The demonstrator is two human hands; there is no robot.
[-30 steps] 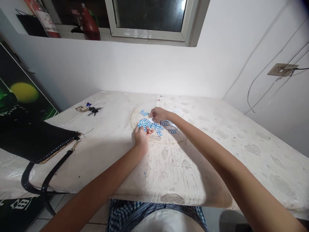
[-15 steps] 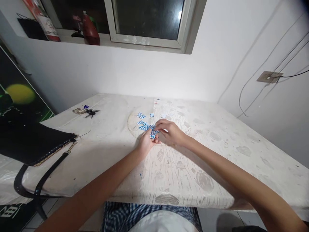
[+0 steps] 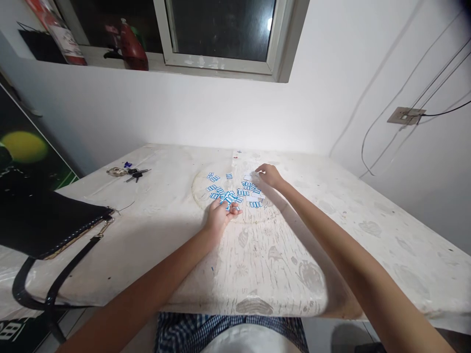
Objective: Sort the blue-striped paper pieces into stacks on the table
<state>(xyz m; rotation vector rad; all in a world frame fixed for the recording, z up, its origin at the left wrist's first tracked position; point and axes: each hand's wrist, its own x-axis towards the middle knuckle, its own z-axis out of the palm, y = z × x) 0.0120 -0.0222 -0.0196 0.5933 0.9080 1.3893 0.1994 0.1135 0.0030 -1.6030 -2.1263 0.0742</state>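
Note:
Small blue-and-white paper pieces (image 3: 243, 192) lie scattered and overlapping on the tabletop before me. My left hand (image 3: 218, 215) rests at the near side of the pile, its thumb and curled fingers around a few striped paper pieces (image 3: 228, 197). How many of them are in the hand and how many lie beneath it cannot be told. Over the right back part of the scatter is my right hand (image 3: 270, 175), thumb and fingers pinched together beside a plain white piece (image 3: 249, 177). Whatever is between those fingertips is too small to name.
A pale patterned cover (image 3: 272, 274) lies over the table. Keys (image 3: 136, 174) sit at the left back, and a black bag (image 3: 55, 220) with a strap is at the left edge. The wall with a window (image 3: 224, 29) rises behind; cables hang by a socket (image 3: 406, 116).
My right hand has moved away from my left hand, to the right and back. More blue-and-white pieces now show between the hands. My left hand has stayed nearly in place.

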